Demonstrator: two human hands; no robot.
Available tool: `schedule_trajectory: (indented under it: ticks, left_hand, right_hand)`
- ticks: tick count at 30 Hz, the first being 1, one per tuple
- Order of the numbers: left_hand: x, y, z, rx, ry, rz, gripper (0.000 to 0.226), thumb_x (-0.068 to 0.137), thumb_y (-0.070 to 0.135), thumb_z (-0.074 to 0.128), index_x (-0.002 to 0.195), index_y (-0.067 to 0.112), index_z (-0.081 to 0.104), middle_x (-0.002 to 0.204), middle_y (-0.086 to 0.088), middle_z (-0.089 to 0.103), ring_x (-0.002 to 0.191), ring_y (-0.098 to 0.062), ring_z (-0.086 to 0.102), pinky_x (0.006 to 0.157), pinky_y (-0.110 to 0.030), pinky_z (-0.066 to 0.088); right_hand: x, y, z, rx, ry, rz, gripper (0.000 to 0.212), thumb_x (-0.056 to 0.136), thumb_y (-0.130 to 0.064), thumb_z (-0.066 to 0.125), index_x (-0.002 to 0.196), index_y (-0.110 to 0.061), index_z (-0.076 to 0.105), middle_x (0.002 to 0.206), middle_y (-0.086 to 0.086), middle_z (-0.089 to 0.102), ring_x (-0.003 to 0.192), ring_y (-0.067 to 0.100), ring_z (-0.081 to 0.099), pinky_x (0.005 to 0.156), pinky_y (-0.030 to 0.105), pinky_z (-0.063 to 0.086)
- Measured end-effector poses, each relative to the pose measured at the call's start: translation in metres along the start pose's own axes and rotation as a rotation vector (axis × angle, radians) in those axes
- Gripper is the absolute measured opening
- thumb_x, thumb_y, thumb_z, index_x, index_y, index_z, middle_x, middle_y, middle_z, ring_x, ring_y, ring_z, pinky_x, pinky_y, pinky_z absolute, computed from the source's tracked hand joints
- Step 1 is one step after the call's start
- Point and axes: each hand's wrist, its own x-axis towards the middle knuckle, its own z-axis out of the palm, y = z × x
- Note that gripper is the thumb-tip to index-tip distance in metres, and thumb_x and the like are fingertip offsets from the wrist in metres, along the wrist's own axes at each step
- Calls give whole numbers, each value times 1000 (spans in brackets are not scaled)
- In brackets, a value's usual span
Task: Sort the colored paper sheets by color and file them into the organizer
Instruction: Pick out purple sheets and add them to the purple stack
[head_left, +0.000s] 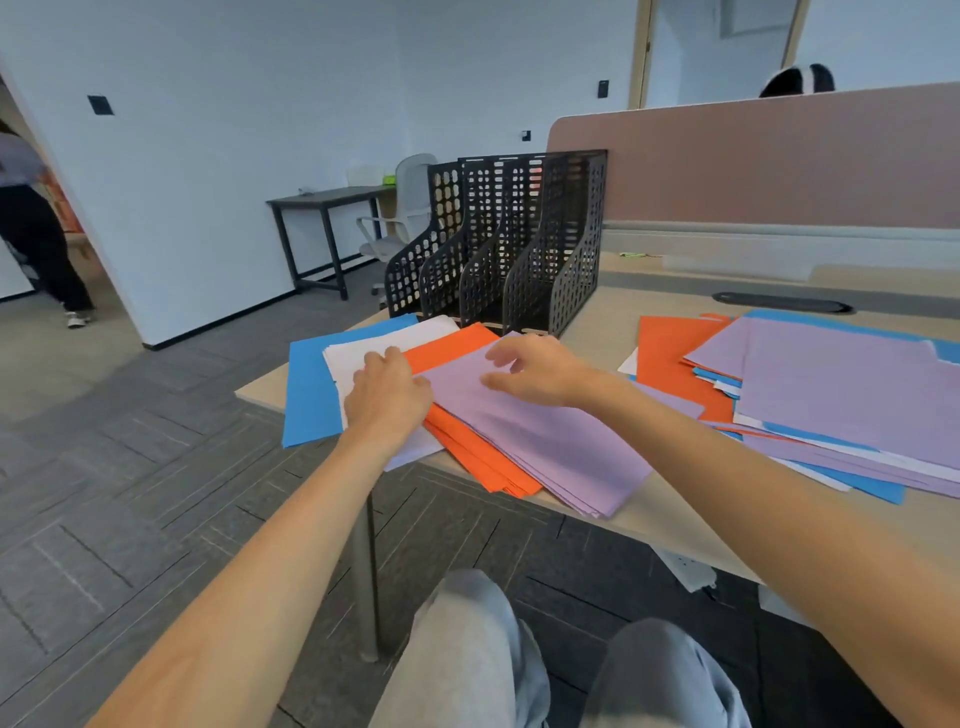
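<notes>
Left hand (387, 396) lay flat across the white stack (363, 344) and orange stack (480, 460); right hand (537, 370) hovered loose-fingered over the lilac stack (550, 447). Behind them the organizer (519, 249) hid its slots' contents, and the mixed pile (831, 395) ran off-frame right.

light: bright, even, soft shadows | blur: slight motion softness throughout | edges: wide-angle bending

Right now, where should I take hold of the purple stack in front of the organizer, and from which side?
Probably the near corner, from the front: the purple stack overhangs the table there, so fingers can slip underneath. Elsewhere it lies flat, partly on the orange stack.
</notes>
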Motion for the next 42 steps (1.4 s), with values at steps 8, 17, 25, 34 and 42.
schedule_trajectory:
  ticks: [8, 17, 25, 34, 42]
  left_hand:
    - [3, 133, 55, -260, -51, 465, 30, 96, 16, 42, 117, 8, 63, 123, -16, 57, 119, -34, 48, 100, -40, 39]
    - [-5, 303, 163, -218, -495, 516, 54, 98, 26, 41, 143, -3, 33, 145, -26, 40, 133, -38, 41, 106, -40, 38]
    - [16, 310, 207, -284, -159, 295, 68, 87, 45, 63, 134, 2, 39, 139, -20, 48, 129, -37, 39, 105, -42, 30]
    - [22, 308, 201, -708, -23, 267, 28, 85, 14, 68, 112, 11, 62, 83, 1, 56, 85, -27, 54, 76, -38, 42]
    - [23, 300, 190, -448, 83, 449, 25, 97, 13, 43, 72, 8, 42, 63, -12, 48, 65, -38, 43, 59, -40, 31]
  right_hand:
    - [-66, 88, -53, 77, 414, 266, 29, 89, -22, 58, 117, -19, 67, 119, -5, 67, 106, 16, 61, 93, 27, 44]
    - [-181, 231, -124, -218, 508, 751, 51, 91, -54, 52, 131, -23, 55, 140, 4, 52, 128, 25, 47, 107, 42, 38]
    - [-210, 272, -131, -287, 292, 1046, 95, 74, -84, 44, 145, -22, 31, 148, 13, 35, 138, 36, 28, 112, 46, 23]
    - [-215, 277, -143, -26, 451, 1046, 93, 74, -62, 69, 149, -29, 24, 143, 2, 43, 133, 29, 36, 109, 46, 26]
    - [-223, 277, -159, 367, 658, 1046, 68, 75, -11, 77, 131, -16, 38, 106, 6, 58, 104, 28, 59, 86, 40, 51]
